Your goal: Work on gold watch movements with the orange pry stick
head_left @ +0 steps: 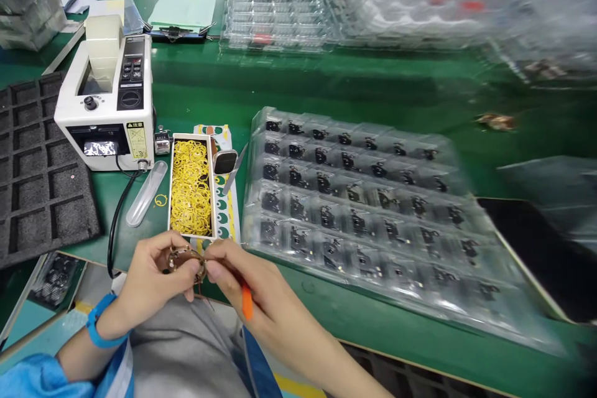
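Note:
My left hand [152,270] and my right hand [242,277] meet just in front of the table edge, both pinched on a small brown ring-shaped part [185,259]. An orange-handled tool [247,303] lies along my right palm. A blue band [97,323] circles my left wrist. Just beyond my fingers stands a narrow white box of yellow rings [190,186]. To its right lies a clear blister tray [368,217] with several rows of small black parts.
A white tape dispenser [109,102] stands at the left, with a black foam tray [40,168] beside it. Stacked clear trays [336,9] fill the back of the green table. A sticker sheet [227,199] and a clear tube [147,193] flank the box.

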Action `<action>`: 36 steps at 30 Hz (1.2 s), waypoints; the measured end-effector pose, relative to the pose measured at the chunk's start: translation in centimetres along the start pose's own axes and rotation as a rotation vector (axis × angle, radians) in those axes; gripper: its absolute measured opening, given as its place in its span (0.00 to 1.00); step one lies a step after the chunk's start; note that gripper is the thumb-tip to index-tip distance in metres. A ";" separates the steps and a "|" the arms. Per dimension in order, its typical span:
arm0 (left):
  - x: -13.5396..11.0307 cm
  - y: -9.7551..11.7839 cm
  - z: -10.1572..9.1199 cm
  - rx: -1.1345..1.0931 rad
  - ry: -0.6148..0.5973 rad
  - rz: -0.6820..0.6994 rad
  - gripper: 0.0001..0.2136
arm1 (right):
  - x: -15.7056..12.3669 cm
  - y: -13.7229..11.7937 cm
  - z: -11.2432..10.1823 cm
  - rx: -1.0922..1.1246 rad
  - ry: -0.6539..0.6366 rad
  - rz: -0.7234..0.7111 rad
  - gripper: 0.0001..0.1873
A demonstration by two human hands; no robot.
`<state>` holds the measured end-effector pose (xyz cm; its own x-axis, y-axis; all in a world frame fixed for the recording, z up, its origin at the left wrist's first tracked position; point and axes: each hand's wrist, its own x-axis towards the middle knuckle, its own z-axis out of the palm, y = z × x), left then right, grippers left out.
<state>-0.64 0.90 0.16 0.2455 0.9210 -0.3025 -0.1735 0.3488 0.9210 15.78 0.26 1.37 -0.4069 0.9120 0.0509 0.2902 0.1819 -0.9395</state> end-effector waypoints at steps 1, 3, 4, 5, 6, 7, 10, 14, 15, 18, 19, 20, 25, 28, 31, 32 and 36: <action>0.0 0.0 0.0 0.039 0.000 0.034 0.11 | 0.0 0.1 0.1 0.013 -0.009 0.032 0.15; 0.1 -0.1 -0.1 0.166 0.017 0.180 0.07 | -0.1 0.2 0.2 0.058 0.002 0.113 0.19; 0.1 -0.3 -0.2 0.252 0.040 0.299 0.05 | -0.1 0.3 0.2 0.095 0.023 0.152 0.22; 0.1 -0.5 -0.4 0.348 0.075 0.447 0.04 | -0.1 0.3 0.3 0.143 0.050 0.186 0.24; 0.2 -0.7 -0.6 0.452 0.115 0.608 0.06 | -0.1 0.4 0.3 0.199 0.078 0.217 0.26; 0.2 -0.9 -0.9 0.556 0.154 0.766 0.10 | -0.1 0.4 0.4 0.263 0.100 0.239 0.27; 0.1 -1.7 -1.7 0.831 0.232 1.107 0.17 | -0.4 0.4 1.1 0.475 0.118 0.278 0.27; -0.1 -2.4 -2.1 1.035 0.282 1.245 0.21 | -0.9 0.7 2.9 0.697 0.182 0.290 0.23; -0.1 -2.6 -2.1 1.042 0.308 1.252 0.21 | -1.0 0.9 3.2 0.739 0.186 0.297 0.23; 0.1 -2.8 -2.3 0.905 0.433 1.129 0.24 | -1.0 1.8 3.7 0.805 0.182 0.310 0.22; 0.1 -2.7 -2.5 0.822 0.462 1.035 0.24 | -1.0 2.1 3.7 0.798 0.197 0.304 0.22; 0.2 -2.6 -2.8 0.727 0.483 0.927 0.22 | -1.0 2.5 3.7 0.777 0.219 0.293 0.21; 0.2 -0.7 -4.7 0.205 0.515 0.455 0.06 | -0.9 3.5 3.1 0.631 0.282 0.214 0.21; 0.3 1.2 -5.3 -0.056 0.488 0.290 0.06 | -0.7 3.7 2.8 0.598 0.291 0.204 0.21; 0.8 2.5 -5.7 -0.167 0.468 0.248 0.07 | -0.7 3.8 2.7 0.595 0.289 0.212 0.22; 1.0 2.8 -5.7 -0.186 0.465 0.244 0.08 | -0.7 3.8 2.7 0.598 0.285 0.212 0.22; 2.0 3.4 -6.1 -0.247 0.461 0.228 0.11 | -0.9 4.3 2.7 0.596 0.276 0.187 0.20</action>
<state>-6.59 4.96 1.15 -0.2560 0.9389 -0.2299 -0.4048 0.1119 0.9075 15.08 -0.78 -3.61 -0.1379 0.9831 -0.1203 -0.2245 -0.1493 -0.9630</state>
